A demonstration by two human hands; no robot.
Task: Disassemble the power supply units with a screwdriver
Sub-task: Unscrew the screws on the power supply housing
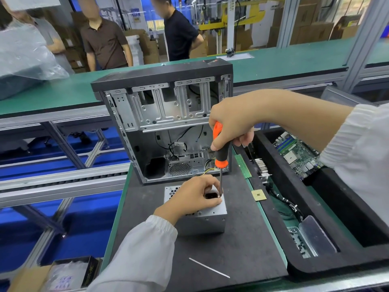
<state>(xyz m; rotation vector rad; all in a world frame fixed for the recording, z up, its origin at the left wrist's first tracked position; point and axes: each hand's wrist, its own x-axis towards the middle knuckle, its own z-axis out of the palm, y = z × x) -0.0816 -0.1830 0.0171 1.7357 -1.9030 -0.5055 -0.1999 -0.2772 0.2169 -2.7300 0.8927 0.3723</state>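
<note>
Probably an electronics factory: green conveyor benches (273, 60) (stacked cartons (303, 26) behind).

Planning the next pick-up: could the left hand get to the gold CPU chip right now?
Probably not yet. The left hand grips the power supply unit, steadying it under the screwdriver. The mat toward the CPU chip looks unobstructed.
</note>
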